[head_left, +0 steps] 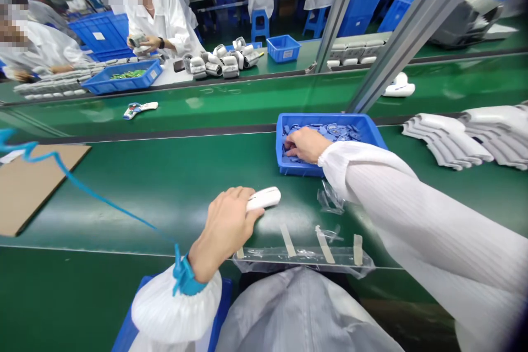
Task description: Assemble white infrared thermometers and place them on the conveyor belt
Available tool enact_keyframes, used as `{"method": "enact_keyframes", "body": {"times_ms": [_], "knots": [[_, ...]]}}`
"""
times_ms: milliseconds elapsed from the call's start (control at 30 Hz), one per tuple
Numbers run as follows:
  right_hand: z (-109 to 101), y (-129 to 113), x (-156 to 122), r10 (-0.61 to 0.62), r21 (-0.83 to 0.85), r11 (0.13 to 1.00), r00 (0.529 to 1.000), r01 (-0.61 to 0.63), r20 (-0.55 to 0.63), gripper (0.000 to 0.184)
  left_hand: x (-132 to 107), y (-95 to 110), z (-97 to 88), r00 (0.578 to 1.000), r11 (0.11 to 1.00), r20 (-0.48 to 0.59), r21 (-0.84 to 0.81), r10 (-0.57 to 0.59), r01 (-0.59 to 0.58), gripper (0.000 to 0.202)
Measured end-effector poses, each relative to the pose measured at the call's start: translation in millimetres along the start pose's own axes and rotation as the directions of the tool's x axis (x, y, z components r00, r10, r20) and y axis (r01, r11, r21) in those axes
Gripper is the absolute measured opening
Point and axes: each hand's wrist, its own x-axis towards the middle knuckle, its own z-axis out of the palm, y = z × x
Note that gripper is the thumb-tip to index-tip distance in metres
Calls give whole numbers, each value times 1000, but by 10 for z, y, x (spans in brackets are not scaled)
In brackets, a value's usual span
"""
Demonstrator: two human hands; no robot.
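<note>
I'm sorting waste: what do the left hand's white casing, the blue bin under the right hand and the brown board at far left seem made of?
White casing: probably rigid plastic, smooth with a soft sheen and rounded edges.
Blue bin: likely moulded plastic, semi-gloss, given its even colour and one-piece rim.
Brown board: matte, perhaps cardboard or fibreboard; its plain face fits both.

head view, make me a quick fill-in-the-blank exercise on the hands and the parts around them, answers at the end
The left hand holds a long, rounded plastic piece coloured ____.
The right hand reaches into a blue, rectangular plastic bin of small parts coloured ____.
Stacked white, curved plastic pieces lie to the ____ of the bin.
Missing words: white; blue; right
</note>
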Motion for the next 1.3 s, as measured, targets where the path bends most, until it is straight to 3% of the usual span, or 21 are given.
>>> {"method": "enact_keyframes", "body": {"times_ms": [100, 200, 300, 367, 433, 633, 800, 900, 1000, 1100, 1233, 1300], "knots": [[-5, 6, 21, -3, -15, 1000, 1000, 3, 16, 10, 7, -135, -25, 996, 904, 1, -419, -92, 84, 29], [-10, 34, -22, -25, -18, 1000, 999, 25, -21, 19, 10, -171, 46, 977, 579, 146, -788, -155, 209, 37], [-26, 102, -119, -21, 0, 1000, 996, 21, -83, 25, 9, -110, 184, 950, 269, 254, -916, -184, 297, 45], [-51, 156, -210, 9, 30, 1000, 990, -5, -140, 21, 8, -44, 268, 942, 185, 274, -933, -196, 310, 49], [-94, 189, -328, 39, 75, 997, 978, -24, -205, 19, 10, 28, 321, 941, 166, 288, -934, -175, 317, 49], [-177, -36, -897, 110, 368, 929, 919, 40, -379, 25, 78, 256, 352, 958, 166, 272, -944, -92, 284, 47], [77, -478, -1328, 280, 640, 759, 828, 120, -487, 21, 146, 365, 351, 969, 164, 243, -955, -43, 247, 46], [218, -643, -1438, 297, 724, 679, 855, 124, -426, 21, 129, 350, 371, 974, 213, 225, -950, -35, 227, 45], [252, -687, -1493, 268, 767, 633, 899, 106, -346, 22, 70, 305, 345, 991, 409, 132, -903, -31, 133, 39], [220, -674, -1537, 232, 728, 673, 898, 130, -375, 22, 8, 284, 237, 1000, 645, 4, -764, -15, 12, 33], [156, -696, -1584, 151, 665, 731, 914, 153, -376, 33, -38, 313, 105, 997, 788, -41, -612, 63, -75, 32], [141, -743, -1609, 71, 613, 767, 924, 191, -377, 31, -51, 332, 103, 990, 855, -84, -501, 109, -136, 30]]}}
